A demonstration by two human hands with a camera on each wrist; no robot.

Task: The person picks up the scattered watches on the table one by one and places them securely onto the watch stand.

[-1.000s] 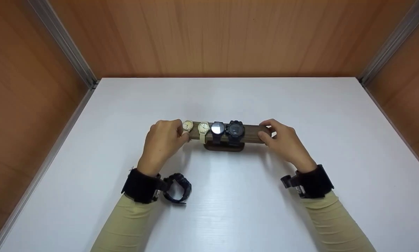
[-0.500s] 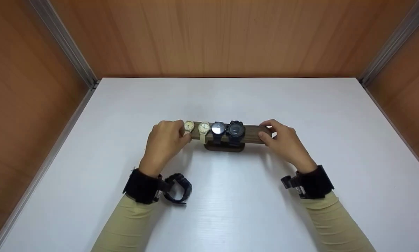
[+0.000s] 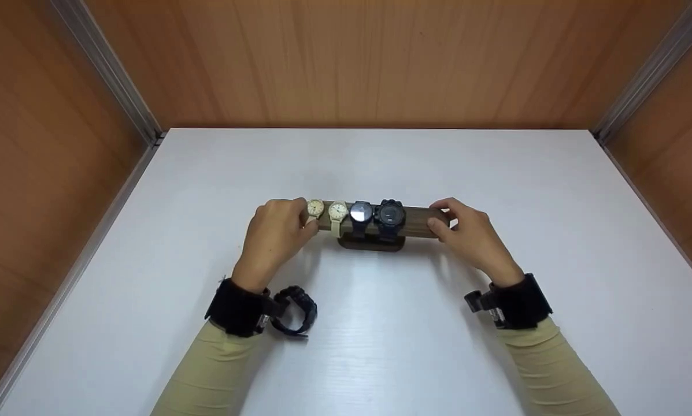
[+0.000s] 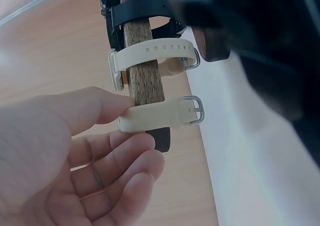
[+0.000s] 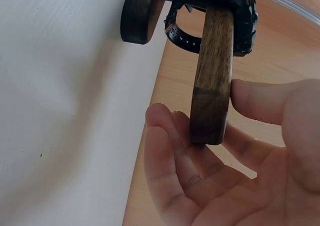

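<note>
A dark wooden watch stand (image 3: 418, 221) stands mid-table, and its bar carries two cream watches and two black ones. My left hand (image 3: 302, 218) pinches the end cream watch (image 3: 315, 208) at the bar's left tip. In the left wrist view my thumb and fingers hold its cream strap (image 4: 160, 114) around the bar (image 4: 142, 60). My right hand (image 3: 439, 218) grips the bar's right end; in the right wrist view the fingers (image 5: 170, 136) curl under the bar end (image 5: 212, 85) and the thumb presses its other side. The chunky black watch (image 3: 391, 214) sits nearest that hand.
A loose black watch (image 3: 296, 310) lies on the white table (image 3: 380, 346) beside my left wrist. Wood-panelled walls (image 3: 346, 58) close the table in at the back and on both sides. The stand's oval base (image 3: 372, 243) rests on the table under the watches.
My left hand and the end cream watch have shifted slightly to the right along the bar. The right hand stays on the bar's right end.
</note>
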